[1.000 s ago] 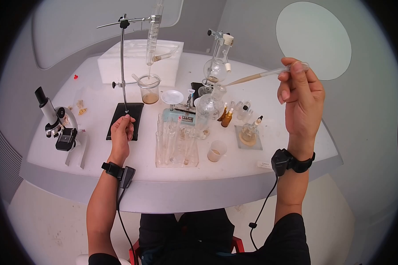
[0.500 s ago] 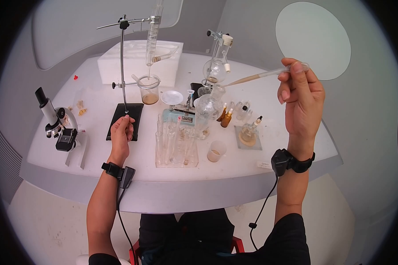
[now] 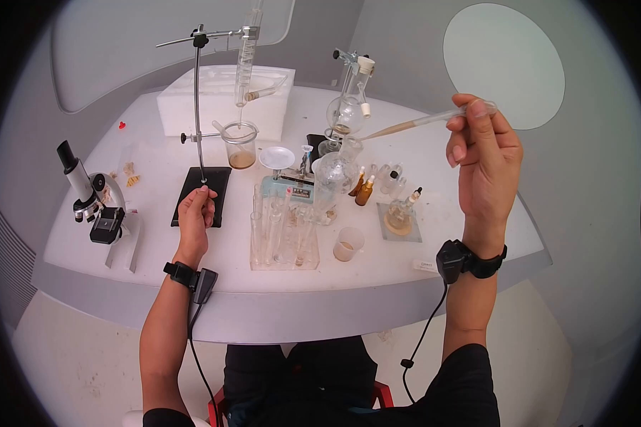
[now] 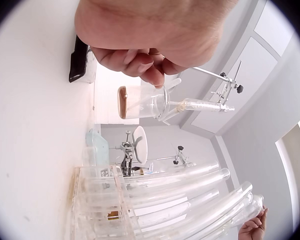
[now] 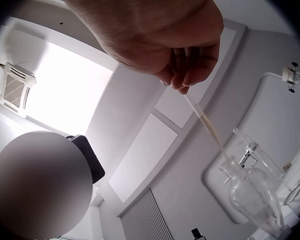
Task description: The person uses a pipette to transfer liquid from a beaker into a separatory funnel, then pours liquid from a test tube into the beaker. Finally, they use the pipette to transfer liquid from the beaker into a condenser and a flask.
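Pipette [image 3: 413,124], a slim translucent tube with tan liquid in its tapered half, slants in the air above the white surface [image 3: 367,274]; its fine tip is at the mouth of a clear glass flask [image 3: 337,173], narrow-necked and round-bellied; whether tip and glass touch cannot be told; right hand [image 3: 486,153] pinches the clear upper end between thumb and fingers; left hand [image 3: 196,213] is low, fingers loosely curled, near the foot of a thin metal rod [image 3: 199,107] rising from a flat black plate [image 3: 217,181]; beyond, a clear beaker [image 3: 241,153] contains a shallow brown layer; between the hands, long clear test tubes [image 3: 285,228] stand in a transparent rack [image 3: 285,266]; behind them, a pale blue balance [image 3: 294,189] with a round white pan [image 3: 277,157]; beside the flask, amber bottles [image 3: 365,193].
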### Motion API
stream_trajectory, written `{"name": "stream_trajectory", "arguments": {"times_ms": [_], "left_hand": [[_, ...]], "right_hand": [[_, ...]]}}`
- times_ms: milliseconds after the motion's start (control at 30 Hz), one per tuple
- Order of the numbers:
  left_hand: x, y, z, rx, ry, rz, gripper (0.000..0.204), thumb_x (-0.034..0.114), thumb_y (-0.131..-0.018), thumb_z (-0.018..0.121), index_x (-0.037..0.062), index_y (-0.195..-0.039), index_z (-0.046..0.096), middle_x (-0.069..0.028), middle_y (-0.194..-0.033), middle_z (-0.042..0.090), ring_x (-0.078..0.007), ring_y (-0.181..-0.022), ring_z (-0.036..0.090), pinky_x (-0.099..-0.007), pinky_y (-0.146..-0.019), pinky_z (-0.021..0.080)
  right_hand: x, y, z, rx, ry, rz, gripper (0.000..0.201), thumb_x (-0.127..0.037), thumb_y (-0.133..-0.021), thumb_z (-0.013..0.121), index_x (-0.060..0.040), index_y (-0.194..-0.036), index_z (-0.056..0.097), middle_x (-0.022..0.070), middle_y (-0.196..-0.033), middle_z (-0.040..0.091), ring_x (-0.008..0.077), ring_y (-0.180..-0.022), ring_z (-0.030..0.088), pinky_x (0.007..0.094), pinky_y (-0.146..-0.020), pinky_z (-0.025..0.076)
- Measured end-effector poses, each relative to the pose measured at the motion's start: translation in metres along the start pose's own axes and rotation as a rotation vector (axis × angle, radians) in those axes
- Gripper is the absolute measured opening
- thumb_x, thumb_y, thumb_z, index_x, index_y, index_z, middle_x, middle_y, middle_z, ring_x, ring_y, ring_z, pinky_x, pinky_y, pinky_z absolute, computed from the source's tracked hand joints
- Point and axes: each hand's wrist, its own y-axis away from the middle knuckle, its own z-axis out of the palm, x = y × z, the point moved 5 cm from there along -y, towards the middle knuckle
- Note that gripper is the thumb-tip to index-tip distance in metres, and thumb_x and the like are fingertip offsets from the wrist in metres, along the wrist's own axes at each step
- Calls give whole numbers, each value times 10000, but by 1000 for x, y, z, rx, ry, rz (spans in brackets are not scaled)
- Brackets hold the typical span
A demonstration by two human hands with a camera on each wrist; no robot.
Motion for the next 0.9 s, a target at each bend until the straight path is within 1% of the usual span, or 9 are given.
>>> {"name": "stream_trajectory", "arguments": {"times_ms": [900], "left_hand": [[-1, 1, 1, -4, 5, -6, 274, 313, -1013, 582, 107, -850, 657, 74, -622, 502, -5, -482, 337, -188, -428, 239]], "right_hand": [[-1, -2, 4, -9, 3, -6, 310, -257, -996, 645, 36, -1074, 707, 64, -803, 693, 56, -567, 524, 213, -522, 427]]}}
